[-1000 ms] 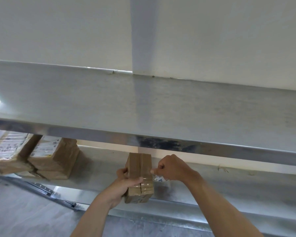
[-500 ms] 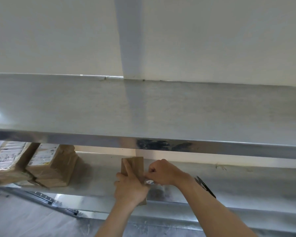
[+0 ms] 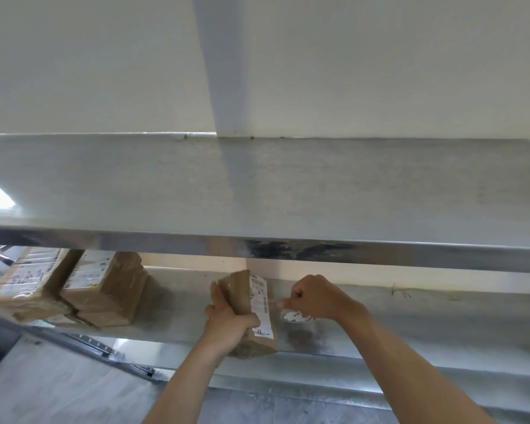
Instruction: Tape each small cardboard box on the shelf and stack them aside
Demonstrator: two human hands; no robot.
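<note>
Where the lower shelf (image 3: 410, 319) runs off to the left, a stack of taped boxes (image 3: 68, 289) sits on its brushed metal surface: brown cardboard blocks with white printed labels on their tops, wrapped in glossy, wrinkled tape, leaning against one another at slight angles. One box at the far left carries handwriting on its label, too blurred to read. Below them, a metal rail (image 3: 104, 350) slants down across the pale floor.

Near the middle, the left hand (image 3: 227, 322) grips a small cardboard box (image 3: 245, 301) from its left side, the fingers curled round its lower edge and the thumb laid up along the flat brown face. That box stands tilted on the front part of the lower shelf, rectangular, with a narrow white barcode label running down its right face and a crumpled, shiny taped end at the bottom.

Just right of it, the right hand (image 3: 315, 296) is closed into a fist, its fingers pinching something small beside the label; a tape roll (image 3: 294, 316), clear with white printing, shows under the knuckles, resting on the shelf. Whether a strip of tape joins the hand to the box cannot be told.

Above everything, the upper shelf (image 3: 288, 191) spans the view, dull grey steel with fine scuffs, its folded front lip polished and marked by a dark smudge. A plain white wall (image 3: 380, 62) rises behind.
</note>
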